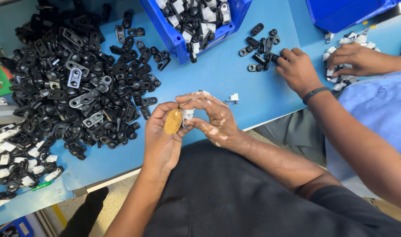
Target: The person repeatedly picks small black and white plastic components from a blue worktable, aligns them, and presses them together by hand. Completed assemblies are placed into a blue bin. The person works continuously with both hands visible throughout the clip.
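My left hand and my right hand meet over the front edge of the blue table. Together they pinch a small white plastic clip between fingertips. My left thumb wears a tan finger cot. Another small white clip lies on the table just right of my right hand. A large heap of black plastic brackets covers the table to the left.
A blue bin of black and white parts stands at the top centre, a second blue bin at the top right. A co-worker's hands sort black brackets and white clips on the right. White clips lie at the left edge.
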